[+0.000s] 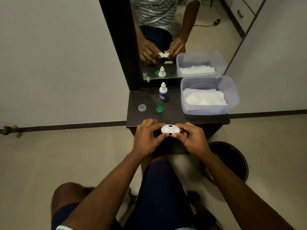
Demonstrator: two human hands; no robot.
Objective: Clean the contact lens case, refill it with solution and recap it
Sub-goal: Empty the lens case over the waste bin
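The white contact lens case [169, 129], both wells uncapped, is held over the front edge of the dark table [176, 112]. My left hand [147, 136] pinches its left end and my right hand [191, 138] pinches its right end. A green cap [159, 109] and a clear cap [142, 107] lie apart on the table behind the case. Further back stands the small white solution bottle [163, 92] with a blue label, upright and capped.
A clear plastic tub [232, 97] with white tissues sits at the table's right. A mirror [166, 39] rises behind the table and reflects the scene. A dark round bin [232, 160] stands on the floor to the right, below the table.
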